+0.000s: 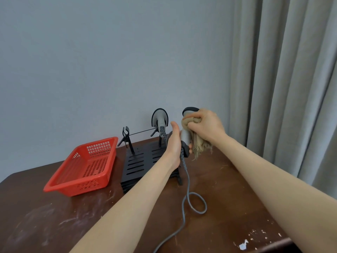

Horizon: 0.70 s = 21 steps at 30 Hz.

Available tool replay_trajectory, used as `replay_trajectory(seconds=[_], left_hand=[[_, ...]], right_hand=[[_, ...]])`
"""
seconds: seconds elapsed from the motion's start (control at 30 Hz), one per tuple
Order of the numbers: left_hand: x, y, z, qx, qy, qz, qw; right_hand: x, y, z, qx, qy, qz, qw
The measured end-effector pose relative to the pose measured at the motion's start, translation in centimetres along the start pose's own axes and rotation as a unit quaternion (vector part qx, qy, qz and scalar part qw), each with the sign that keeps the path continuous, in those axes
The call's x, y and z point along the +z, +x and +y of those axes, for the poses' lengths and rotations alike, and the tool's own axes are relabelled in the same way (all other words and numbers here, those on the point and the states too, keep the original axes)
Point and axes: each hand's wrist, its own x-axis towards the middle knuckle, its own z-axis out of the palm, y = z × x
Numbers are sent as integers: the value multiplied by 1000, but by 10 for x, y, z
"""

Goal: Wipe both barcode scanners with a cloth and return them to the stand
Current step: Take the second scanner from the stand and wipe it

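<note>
My left hand [174, 143] gripped one scanner [185, 136] by its handle, holding it upright above the table [228, 189], just right of the stand [140, 161]. My right hand [206, 126] clutched the bunched cloth [198, 146] and pressed it against the neck under the scanner's head, frayed ends hanging down. The scanner's cable [187, 179] dropped from the handle and looped on the table. The other scanner [160, 118] sat in the stand's right cradle, and a red basket [85, 167] lay left of the stand
</note>
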Motion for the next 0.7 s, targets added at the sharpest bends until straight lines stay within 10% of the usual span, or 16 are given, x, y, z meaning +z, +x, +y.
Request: replay_trajectory(seconds=[0.37, 0.57, 0.7], left_hand=[[3, 5, 0, 45, 30, 49, 997], [4, 6, 2, 39, 51, 28, 998], [-3, 8, 3, 25, 11, 32, 999]], right_hand=[[6, -12, -5, -50, 2, -64, 997], [2, 3, -2, -12, -134, 83, 987], [8, -7, 0, -30, -16, 24, 999]])
